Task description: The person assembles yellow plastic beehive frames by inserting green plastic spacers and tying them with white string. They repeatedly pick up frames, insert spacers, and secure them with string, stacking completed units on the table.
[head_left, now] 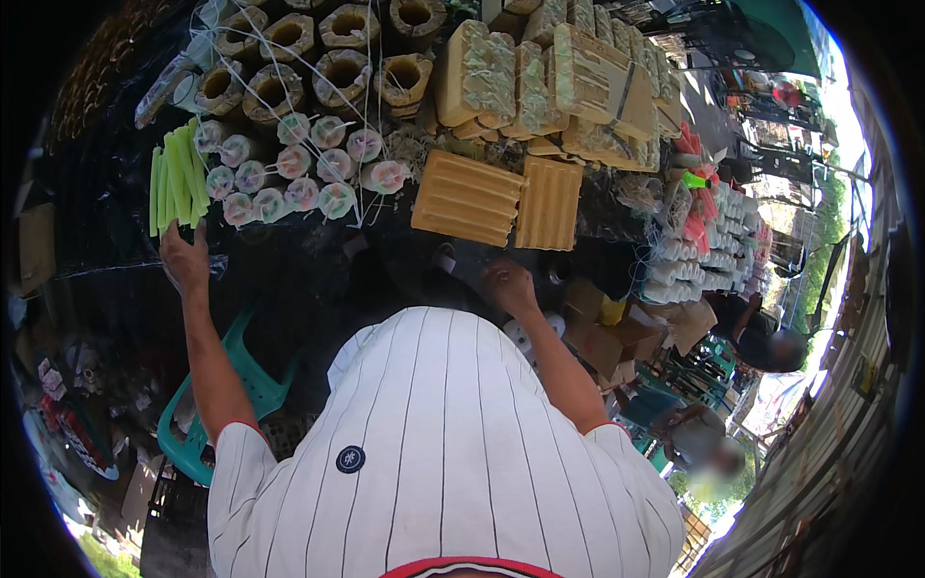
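Observation:
My left hand reaches to the near end of a bunch of light-green strips at the far left of the dark table. Its thumb and fingers are apart, and the fingertips are at the strips' lower ends. My right hand hangs near the table's front edge, below the ridged tan blocks. Its fingers look loosely curled, with nothing visible in them. Beside the green strips lies a stack of pale wrapped tubes with pink and green ends facing me.
Hollow hexagonal brown tubes tied with white string are stacked behind. Tan slotted blocks pile up at the back centre. White bundles sit to the right. A green plastic chair stands at my left; two people are at the right.

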Demonstrator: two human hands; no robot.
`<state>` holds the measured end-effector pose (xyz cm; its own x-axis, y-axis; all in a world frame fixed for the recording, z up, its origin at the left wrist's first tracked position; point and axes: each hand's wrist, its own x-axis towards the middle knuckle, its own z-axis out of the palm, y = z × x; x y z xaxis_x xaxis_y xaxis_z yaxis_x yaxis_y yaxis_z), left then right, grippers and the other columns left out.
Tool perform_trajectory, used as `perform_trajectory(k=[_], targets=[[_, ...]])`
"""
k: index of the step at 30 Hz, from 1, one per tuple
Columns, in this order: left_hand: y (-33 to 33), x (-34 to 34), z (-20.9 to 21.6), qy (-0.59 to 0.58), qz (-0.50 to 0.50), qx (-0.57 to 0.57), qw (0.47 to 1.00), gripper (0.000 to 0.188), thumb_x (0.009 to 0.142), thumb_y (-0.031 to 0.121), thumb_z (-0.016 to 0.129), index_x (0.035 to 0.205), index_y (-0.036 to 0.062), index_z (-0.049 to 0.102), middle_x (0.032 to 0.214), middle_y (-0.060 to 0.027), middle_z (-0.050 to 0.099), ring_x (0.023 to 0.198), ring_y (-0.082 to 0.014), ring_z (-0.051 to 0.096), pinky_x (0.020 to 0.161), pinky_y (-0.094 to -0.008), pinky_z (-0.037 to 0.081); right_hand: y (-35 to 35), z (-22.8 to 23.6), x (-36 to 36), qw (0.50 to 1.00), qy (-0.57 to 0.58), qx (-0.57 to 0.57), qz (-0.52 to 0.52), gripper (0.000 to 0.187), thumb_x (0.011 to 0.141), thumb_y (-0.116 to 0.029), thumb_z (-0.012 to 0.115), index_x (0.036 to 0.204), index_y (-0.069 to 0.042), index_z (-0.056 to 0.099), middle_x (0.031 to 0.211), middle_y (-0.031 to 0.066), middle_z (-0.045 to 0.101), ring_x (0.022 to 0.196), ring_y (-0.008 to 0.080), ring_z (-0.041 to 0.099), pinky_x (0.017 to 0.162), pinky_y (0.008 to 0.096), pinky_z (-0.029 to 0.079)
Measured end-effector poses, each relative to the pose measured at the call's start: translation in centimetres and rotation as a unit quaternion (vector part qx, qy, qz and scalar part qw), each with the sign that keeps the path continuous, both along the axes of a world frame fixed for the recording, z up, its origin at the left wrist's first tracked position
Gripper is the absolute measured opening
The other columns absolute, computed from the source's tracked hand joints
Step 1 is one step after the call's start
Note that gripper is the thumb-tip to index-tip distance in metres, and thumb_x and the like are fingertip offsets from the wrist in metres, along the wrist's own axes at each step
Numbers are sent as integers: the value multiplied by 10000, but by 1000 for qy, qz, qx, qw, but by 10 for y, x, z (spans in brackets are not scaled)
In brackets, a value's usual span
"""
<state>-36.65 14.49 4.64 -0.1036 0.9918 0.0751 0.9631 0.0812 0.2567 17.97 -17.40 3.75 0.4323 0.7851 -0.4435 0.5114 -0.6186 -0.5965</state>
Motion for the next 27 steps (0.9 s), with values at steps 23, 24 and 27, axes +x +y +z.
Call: perform_trajectory(k=[23,24,27], targets=[[-249,452,-17,-724,217,-88,648,408,922,7,746,1299,-52,602,1211,-155,701,1059,-270,739,883,-430,663,104,-27,167,846,-189,223,446,688,881,-361,838,1424,-9,603,1614,238,407,1547,420,355,1300,611,213],[-249,450,-5,-704,207,-54,677,375,913,-10,754,1263,-54,627,1186,-141,713,1045,-245,736,876,-406,658,104,-27,172,840,-196,243,444,694,879,-346,840,1431,-7,593,1607,236,422,1541,419,368,1295,613,224],[-246,437,30,-618,174,21,766,219,911,-13,767,1117,-57,706,1051,-79,744,949,-161,702,835,-314,568,103,-5,165,814,-153,335,449,727,877,-308,843,1466,-1,547,1586,238,463,1517,424,410,1279,618,261]])
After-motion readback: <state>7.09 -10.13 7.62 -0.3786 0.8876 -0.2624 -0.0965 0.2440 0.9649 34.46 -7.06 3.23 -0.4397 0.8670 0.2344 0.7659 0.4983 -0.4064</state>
